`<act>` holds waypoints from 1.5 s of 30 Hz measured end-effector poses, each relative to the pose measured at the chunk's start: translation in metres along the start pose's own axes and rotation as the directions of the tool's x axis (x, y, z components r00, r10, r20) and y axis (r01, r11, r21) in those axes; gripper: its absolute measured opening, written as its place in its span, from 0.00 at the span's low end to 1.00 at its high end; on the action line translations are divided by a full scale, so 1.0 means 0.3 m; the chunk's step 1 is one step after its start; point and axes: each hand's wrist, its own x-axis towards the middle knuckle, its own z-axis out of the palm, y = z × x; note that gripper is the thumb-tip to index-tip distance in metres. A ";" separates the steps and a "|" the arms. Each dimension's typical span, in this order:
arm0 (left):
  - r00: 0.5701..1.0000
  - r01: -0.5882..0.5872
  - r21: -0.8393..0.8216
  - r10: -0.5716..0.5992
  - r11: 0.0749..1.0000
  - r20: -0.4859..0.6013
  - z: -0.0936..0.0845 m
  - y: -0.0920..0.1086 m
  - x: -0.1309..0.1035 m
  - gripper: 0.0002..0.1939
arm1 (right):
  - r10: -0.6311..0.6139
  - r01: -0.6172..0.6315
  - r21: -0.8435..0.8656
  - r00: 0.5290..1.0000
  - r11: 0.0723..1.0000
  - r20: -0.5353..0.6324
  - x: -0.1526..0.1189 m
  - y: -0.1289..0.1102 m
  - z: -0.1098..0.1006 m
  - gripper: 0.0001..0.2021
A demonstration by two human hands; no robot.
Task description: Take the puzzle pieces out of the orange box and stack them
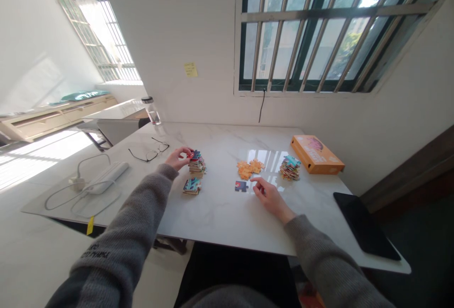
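Note:
My left hand [179, 157] is at the top of a tall stack of jigsaw puzzle pieces [196, 167], with thumb and fingers pinched on a red-and-dark puzzle piece [191, 154]. Just in front of that stack lies a shorter pile of teal puzzle pieces [192, 186]. My right hand [268, 196] rests over the table with its index finger stretched out and the other fingers loosely bent, holding nothing. Beside its fingertip a single dark blue puzzle piece with a red patch [241, 186] lies flat. Behind it, orange-backed puzzle pieces [249, 169] form a loose heap.
On the right of the white table [220, 223] are another stack of puzzle pieces [290, 168], an orange box [317, 154] and a black tablet [366, 225]. Glasses [152, 154], a white power strip [108, 178] with cables and a clear bottle [152, 111] lie or stand left.

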 end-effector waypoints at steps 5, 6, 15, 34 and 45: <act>0.999 0.021 -0.014 -0.020 1.000 0.035 0.000 -0.007 0.004 0.12 | 0.007 -0.007 0.012 1.000 1.000 0.006 -0.001 0.001 -0.001 0.13; 0.999 0.023 -0.018 -0.022 1.000 0.043 -0.002 -0.008 0.003 0.12 | 0.007 -0.007 0.013 1.000 1.000 0.007 0.000 0.001 0.000 0.13; 0.983 -0.080 0.014 0.082 0.997 -0.164 0.000 0.094 -0.033 0.09 | 0.004 -0.004 0.022 1.000 1.000 0.006 -0.002 0.004 0.000 0.14; 0.909 -0.406 0.105 0.390 0.908 0.144 0.529 0.382 -0.199 0.13 | 0.004 -0.005 0.021 1.000 1.000 0.016 -0.002 0.009 0.003 0.13; 0.919 -0.365 0.189 0.321 0.911 0.229 0.599 0.314 -0.200 0.20 | 0.006 -0.006 0.026 0.999 1.000 0.032 -0.001 0.010 0.006 0.13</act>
